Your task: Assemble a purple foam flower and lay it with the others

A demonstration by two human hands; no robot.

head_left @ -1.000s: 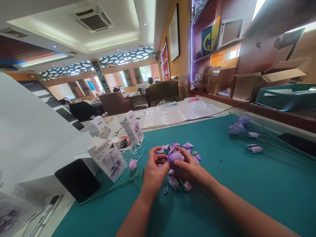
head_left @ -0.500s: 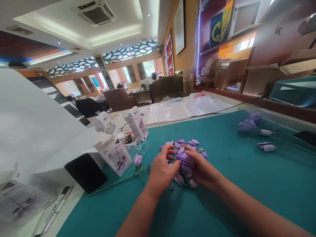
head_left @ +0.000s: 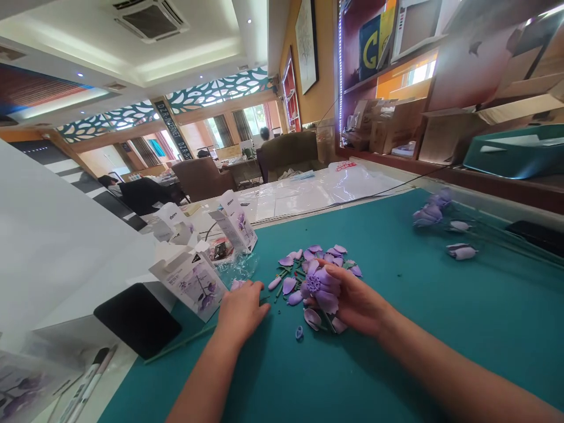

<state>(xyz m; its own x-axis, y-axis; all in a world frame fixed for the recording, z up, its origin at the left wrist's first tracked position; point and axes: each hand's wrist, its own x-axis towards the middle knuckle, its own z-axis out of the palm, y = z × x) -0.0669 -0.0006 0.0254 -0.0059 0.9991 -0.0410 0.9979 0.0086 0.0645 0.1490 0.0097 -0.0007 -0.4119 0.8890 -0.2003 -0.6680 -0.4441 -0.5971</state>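
My right hand (head_left: 359,299) holds a purple toy flower (head_left: 324,286) from its right side, the dotted centre turned left. Over a green flower stem (head_left: 194,336) at the left is my left hand (head_left: 240,311), thumb apart from its curved fingers. It partly hides that stem and its pale pink bud (head_left: 238,284); whether it touches the stem I cannot tell. Loose purple petals (head_left: 288,286) and small green pieces lie around and behind the held flower. Nearer me on the green mat (head_left: 352,376) is a small purple ring-shaped piece (head_left: 299,333).
White flower-print boxes (head_left: 194,285) stand at the left, beside clear plastic wrap (head_left: 240,265) and a black tablet-like panel (head_left: 137,320). Pens (head_left: 88,382) lie at the lower left. Assembled purple flowers (head_left: 429,214) and a bud (head_left: 462,251) rest at the right, near a dark phone-like object (head_left: 537,235).
My left hand has left the purple flower and moved left over the stem with the pink bud. My right hand keeps the flower, whose centre now shows. The view has shifted slightly.
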